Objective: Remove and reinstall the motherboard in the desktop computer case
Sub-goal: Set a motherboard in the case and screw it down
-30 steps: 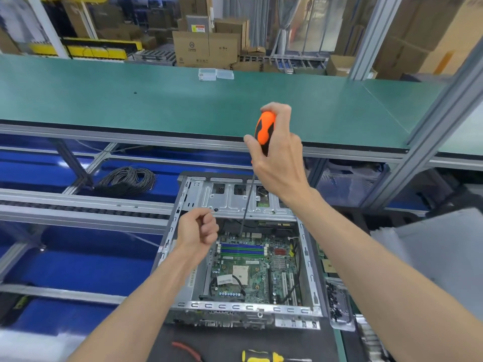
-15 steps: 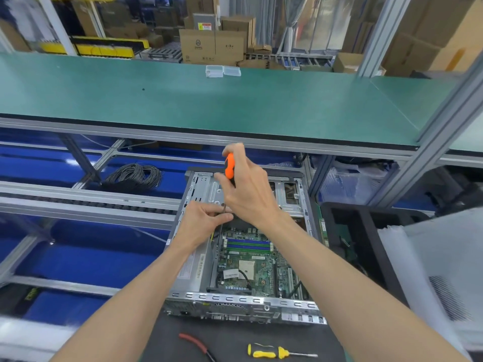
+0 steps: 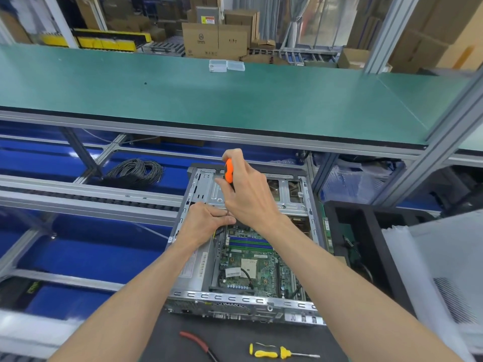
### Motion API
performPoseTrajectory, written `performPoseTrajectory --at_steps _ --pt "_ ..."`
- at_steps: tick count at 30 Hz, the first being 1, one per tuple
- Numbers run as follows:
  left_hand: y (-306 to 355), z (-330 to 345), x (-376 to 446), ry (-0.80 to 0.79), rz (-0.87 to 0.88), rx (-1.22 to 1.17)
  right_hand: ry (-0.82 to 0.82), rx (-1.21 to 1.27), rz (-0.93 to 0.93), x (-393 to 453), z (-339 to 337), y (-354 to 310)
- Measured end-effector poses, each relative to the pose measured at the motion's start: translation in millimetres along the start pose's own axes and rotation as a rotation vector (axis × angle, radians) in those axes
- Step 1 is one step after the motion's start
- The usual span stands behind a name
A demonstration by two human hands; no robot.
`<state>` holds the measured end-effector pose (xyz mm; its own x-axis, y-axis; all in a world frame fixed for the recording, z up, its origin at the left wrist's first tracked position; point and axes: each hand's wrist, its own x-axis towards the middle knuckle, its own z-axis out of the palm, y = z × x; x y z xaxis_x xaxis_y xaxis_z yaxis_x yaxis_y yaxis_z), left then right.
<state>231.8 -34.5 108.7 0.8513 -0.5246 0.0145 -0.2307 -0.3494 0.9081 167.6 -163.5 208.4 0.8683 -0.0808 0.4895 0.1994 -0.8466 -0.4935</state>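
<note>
Right hand [image 3: 248,197] fingers clamped on orange-handled screwdriver [image 3: 229,173]; left hand [image 3: 206,220] fingers pinch its shaft at green motherboard [image 3: 251,259] far-left corner, seated in open silver metal case [image 3: 308,202]. Risk: tip slips, gouging board

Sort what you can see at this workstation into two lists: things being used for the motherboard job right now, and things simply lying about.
In use:
- orange screwdriver, gripped by the right hand
- left hand, pinching at the screwdriver's shaft
- motherboard
- computer case

Lying about:
- yellow screwdriver
- red-handled pliers
- coil of black cable
- two clear plastic boxes
- cardboard cartons
</note>
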Motion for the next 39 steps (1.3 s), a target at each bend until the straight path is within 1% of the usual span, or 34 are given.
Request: performPoseTrajectory --at_steps 8,14,17,28,32,39 --pt "-5.0 0.8 -0.1 0.007 -0.004 -0.060 -0.004 -0.011 0.003 3.4 -0.8 -1.2" --pt "-9.0 1.5 2.7 -0.005 0.049 -0.026 -0.010 -0.023 -0.007 1.2 1.8 -0.8" --pt "-10.4 2.0 2.3 0.000 0.039 -0.067 -0.002 -0.023 -0.009 1.0 2.5 -1.1" --pt "-15.1 2.4 3.9 0.034 0.063 -0.043 0.010 -0.024 -0.023 0.5 4.5 -1.7" --pt "-19.3 1.6 5.1 0.014 0.062 -0.012 -0.008 -0.035 -0.043 -0.4 4.9 -2.5" --pt "-15.1 1.1 2.7 0.011 0.093 -0.044 -0.005 -0.045 -0.037 -0.7 3.5 -2.9"
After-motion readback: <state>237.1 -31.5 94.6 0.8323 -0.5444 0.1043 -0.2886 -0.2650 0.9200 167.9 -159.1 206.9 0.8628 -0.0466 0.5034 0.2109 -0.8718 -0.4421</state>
